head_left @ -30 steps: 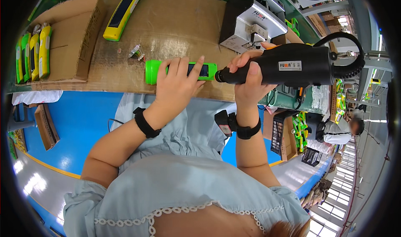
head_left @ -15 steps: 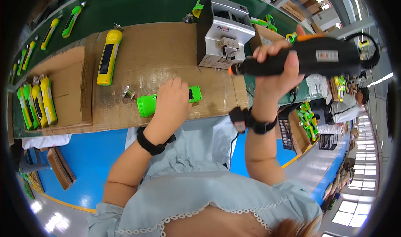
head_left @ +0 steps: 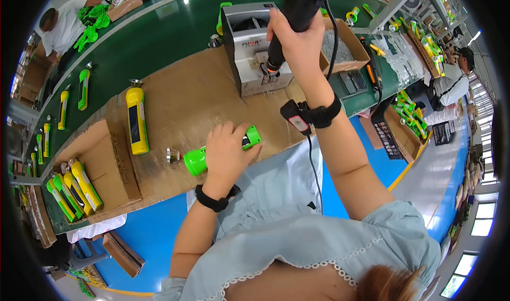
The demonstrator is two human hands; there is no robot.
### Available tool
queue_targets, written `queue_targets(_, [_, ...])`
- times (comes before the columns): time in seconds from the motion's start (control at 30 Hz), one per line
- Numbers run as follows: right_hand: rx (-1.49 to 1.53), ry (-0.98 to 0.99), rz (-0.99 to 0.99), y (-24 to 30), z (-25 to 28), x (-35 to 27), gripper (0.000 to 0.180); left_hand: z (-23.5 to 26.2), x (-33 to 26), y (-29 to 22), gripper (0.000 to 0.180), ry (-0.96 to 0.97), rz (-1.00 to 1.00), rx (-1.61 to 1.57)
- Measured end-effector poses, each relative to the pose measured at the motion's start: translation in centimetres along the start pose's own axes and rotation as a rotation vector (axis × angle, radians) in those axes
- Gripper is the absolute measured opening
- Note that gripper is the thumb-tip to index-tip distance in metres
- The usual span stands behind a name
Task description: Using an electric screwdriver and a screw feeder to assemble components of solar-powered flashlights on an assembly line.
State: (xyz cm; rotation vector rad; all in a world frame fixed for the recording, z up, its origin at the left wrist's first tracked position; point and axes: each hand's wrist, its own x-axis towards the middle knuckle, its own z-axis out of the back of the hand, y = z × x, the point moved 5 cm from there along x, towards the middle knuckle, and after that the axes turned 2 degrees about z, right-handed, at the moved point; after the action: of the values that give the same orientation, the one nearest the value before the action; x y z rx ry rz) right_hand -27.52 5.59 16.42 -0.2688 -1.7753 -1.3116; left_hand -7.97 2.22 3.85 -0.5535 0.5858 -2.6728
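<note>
My left hand [head_left: 229, 149] is closed over a green flashlight body [head_left: 196, 162], which lies on the cardboard sheet with its wide head to the left. Just left of that head sits a small shiny reflector piece [head_left: 172, 155]. Raised ahead, my right hand [head_left: 302, 43] grips a black electric screwdriver [head_left: 304, 9], held steeply with its tip down. The tip is at the front pick-up block of a silver screw feeder [head_left: 245, 75]; whether it touches a screw cannot be seen. A yellow flashlight [head_left: 137, 121] lies farther left on the cardboard.
An open cardboard box [head_left: 123, 165] at left holds several yellow and green flashlights. More flashlights [head_left: 84, 88] line the green belt behind. Right of the feeder are a carton of small grey parts [head_left: 348, 62] and another screwdriver [head_left: 373, 70]. Co-workers [head_left: 66, 22] [head_left: 457, 75] sit at both sides.
My right hand has brought the electric screwdriver from level, at the feeder's right, to a steep tilt with its tip at the feeder's front. The left hand still holds the flashlight body. The view has shifted.
</note>
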Motion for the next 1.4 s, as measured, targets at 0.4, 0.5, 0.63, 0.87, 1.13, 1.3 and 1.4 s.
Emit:
queue_targets(0.4, [0.400, -0.118, -0.295, 5.1, -0.9, -9.0, 0.032, 0.3, -0.3, -0.4, 0.043, -0.112, -0.079, 0.021])
queue_targets(0.5, [0.376, -0.080, -0.416, 4.4, -1.3, -10.1, 0.042, 0.2, -0.5, -0.3, 0.044, -0.120, -0.081, 0.028])
queue_targets(0.63, [0.223, 0.012, -0.391, 3.5, -1.6, -9.8, 0.033, 0.2, -0.4, -0.1, 0.043, -0.125, -0.079, 0.024])
queue_targets(0.87, [0.241, 0.050, -0.387, 1.4, -2.5, -9.6, 0.035, 0.2, -0.1, 0.4, 0.046, -0.050, -0.011, -0.001])
queue_targets(1.13, [0.168, 0.122, -0.439, 0.1, -3.0, -10.3, 0.032, 0.4, 0.6, 0.4, 0.043, -0.047, 0.008, -0.058])
queue_targets(1.3, [0.216, 0.102, -0.389, 0.2, -2.5, -10.0, 0.032, 0.2, 0.8, 0.5, 0.042, -0.049, -0.047, -0.034])
queue_targets(1.4, [0.468, -0.002, -0.249, 3.1, -1.4, -8.0, 0.045, 0.4, 0.5, 0.4, 0.042, -0.003, -0.025, -0.078])
